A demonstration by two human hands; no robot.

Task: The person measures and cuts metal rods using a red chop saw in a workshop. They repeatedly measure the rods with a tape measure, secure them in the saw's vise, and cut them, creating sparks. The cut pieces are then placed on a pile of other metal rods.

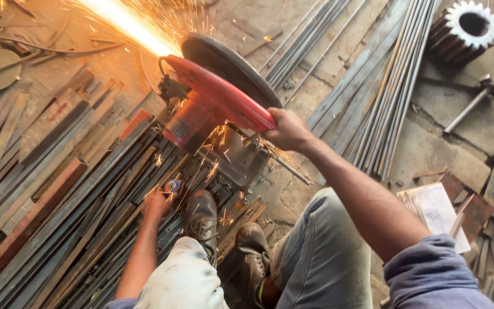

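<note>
Right at the red chop saw (212, 100), we've got our right hand (286, 130) clamped on its handle and our left hand (158, 201) pinning the steel strip (95, 240) just beside its base — stiff, heavy-looking stock, probably hot near the sparks (127, 23).

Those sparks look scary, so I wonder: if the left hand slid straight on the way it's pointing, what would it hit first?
The left hand points up along the steel bars toward the red chop saw. It would probably meet the saw's base where sparks fly, though depth is hard to judge.
</note>
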